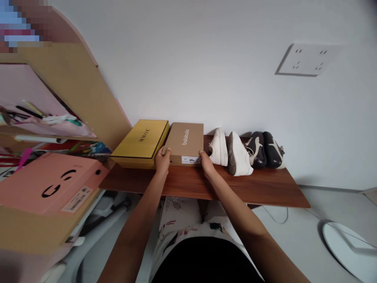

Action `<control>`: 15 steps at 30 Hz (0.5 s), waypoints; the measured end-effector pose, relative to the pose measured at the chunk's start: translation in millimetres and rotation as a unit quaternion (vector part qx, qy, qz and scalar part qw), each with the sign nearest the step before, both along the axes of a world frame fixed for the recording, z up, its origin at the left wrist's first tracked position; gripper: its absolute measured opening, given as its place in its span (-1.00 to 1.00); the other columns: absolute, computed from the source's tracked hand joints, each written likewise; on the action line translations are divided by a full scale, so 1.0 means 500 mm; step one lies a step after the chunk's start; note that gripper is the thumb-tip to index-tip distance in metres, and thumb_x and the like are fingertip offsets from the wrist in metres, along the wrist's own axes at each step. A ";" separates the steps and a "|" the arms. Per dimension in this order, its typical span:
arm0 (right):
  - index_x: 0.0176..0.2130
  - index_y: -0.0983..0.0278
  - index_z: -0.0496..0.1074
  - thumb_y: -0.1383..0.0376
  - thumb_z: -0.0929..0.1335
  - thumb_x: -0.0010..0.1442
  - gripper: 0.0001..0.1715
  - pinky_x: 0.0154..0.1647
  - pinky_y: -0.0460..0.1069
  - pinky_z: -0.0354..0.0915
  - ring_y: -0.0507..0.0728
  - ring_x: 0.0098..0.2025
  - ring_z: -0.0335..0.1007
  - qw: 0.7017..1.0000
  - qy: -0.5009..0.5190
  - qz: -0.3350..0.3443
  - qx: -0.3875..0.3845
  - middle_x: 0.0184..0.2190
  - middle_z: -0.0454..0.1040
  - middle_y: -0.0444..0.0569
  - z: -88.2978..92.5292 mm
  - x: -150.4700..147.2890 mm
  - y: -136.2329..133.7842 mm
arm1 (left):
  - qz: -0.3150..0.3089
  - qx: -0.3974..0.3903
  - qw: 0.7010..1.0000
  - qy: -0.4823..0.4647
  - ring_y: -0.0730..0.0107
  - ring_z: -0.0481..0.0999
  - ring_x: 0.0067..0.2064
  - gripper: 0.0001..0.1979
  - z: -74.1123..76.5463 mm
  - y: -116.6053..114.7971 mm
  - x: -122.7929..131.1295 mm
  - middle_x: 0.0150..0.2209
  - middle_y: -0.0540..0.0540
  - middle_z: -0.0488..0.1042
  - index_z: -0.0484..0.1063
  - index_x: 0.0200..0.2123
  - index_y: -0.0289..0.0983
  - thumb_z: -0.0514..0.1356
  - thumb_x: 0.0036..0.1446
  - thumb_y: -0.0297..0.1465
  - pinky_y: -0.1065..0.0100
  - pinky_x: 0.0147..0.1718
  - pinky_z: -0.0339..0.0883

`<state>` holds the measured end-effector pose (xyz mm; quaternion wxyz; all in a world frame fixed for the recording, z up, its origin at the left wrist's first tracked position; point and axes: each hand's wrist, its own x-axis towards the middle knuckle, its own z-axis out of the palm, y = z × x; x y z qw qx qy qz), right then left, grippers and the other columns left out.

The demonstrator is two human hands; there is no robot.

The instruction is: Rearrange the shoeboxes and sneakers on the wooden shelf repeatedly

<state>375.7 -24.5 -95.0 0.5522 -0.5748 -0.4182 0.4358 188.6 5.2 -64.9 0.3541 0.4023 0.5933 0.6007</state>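
A brown shoebox (pixel 184 139) marked "balabala" lies on a dark wooden bench (pixel 188 184) against the wall. My left hand (pixel 162 161) grips its near left corner, thumb on the lid. At the near right corner, my right hand (pixel 206 162) holds it the same way; fingers under or behind the box are partly hidden. Close on the left is a yellow shoebox (pixel 141 141) with black edging. To the right, a white sneaker (pixel 219 147) stands beside a second white sneaker (pixel 239 155) tipped on its side. Farther right are black-and-cream shoes (pixel 263 151).
A pink box (pixel 50 182) rests on a light wooden desk (pixel 35 228) at the left, below a shelf with pens and papers. Under the desk edge is a grey-white chair frame (pixel 97 232). A wall socket plate (pixel 309 59) and a round white base (pixel 350 247) are at right.
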 end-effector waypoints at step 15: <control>0.11 0.36 0.42 -0.16 0.36 0.14 -0.21 0.11 0.18 0.34 0.27 0.05 0.45 0.957 -0.143 -0.239 0.086 0.04 0.51 0.22 0.061 0.352 -0.238 | -0.247 0.140 0.955 0.082 0.17 0.31 0.32 -0.48 0.046 -0.126 0.251 0.29 -0.27 0.32 0.24 0.27 -0.22 0.10 0.33 -0.15 0.13 0.29 0.16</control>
